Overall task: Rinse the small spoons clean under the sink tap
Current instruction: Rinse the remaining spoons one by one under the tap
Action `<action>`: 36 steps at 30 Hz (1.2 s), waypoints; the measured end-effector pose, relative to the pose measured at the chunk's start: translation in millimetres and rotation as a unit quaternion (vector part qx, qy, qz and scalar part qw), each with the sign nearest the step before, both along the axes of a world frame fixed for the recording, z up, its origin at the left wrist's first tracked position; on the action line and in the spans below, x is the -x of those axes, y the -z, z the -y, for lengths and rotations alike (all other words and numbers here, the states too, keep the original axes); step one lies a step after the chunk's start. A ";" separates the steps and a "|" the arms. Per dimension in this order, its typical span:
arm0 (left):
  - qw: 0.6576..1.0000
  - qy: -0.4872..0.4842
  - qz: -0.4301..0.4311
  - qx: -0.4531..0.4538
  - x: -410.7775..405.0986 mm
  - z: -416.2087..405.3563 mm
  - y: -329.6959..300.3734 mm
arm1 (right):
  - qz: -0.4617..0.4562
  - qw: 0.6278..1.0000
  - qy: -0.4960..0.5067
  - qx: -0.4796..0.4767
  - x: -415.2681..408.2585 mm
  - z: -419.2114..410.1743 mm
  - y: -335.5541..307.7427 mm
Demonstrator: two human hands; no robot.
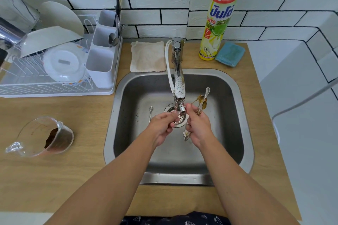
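Directly below the tap outlet [182,108], the right hand [198,128] grips a bundle of small spoons [201,103], bowls pointing away; the left hand [161,126] curls beside it, its hold unclear.

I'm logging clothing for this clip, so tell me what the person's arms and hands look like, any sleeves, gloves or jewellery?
Both arms are bare to the frame edge, with no sleeves showing. The left hand and right hand have no gloves, and no rings, watch or bracelets are visible.
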State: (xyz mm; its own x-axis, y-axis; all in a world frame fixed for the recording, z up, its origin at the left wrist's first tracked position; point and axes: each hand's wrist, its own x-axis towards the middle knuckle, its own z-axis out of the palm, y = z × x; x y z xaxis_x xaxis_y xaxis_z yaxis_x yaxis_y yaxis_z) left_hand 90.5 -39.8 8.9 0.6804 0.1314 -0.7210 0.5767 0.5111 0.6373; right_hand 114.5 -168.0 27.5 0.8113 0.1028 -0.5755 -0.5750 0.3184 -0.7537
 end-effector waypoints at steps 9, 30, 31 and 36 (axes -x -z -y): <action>0.998 0.038 -0.023 0.046 26.1 10.5 -3.2 | -0.011 1.000 -0.007 0.002 6.0 -13.7 11.9; 0.738 0.352 -0.119 -0.563 36.7 -64.6 83.6 | -0.102 0.976 0.027 -0.191 -0.6 21.2 30.7; 0.737 0.360 -0.121 -0.559 35.2 -63.9 84.2 | -0.110 0.976 0.028 -0.187 -1.1 21.4 31.7; 0.729 0.347 -0.118 -0.579 30.2 -61.3 86.7 | -0.105 0.979 0.019 -0.175 2.4 22.0 33.2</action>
State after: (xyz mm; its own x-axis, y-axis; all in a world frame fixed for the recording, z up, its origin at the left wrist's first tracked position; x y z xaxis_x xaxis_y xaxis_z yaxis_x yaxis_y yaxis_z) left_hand 60.3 21.5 -77.8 0.7480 0.4270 -0.5081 0.6030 -0.7570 0.2515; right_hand 112.1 -190.1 -5.7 0.6856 0.2954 -0.6654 -0.6883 0.5606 -0.4604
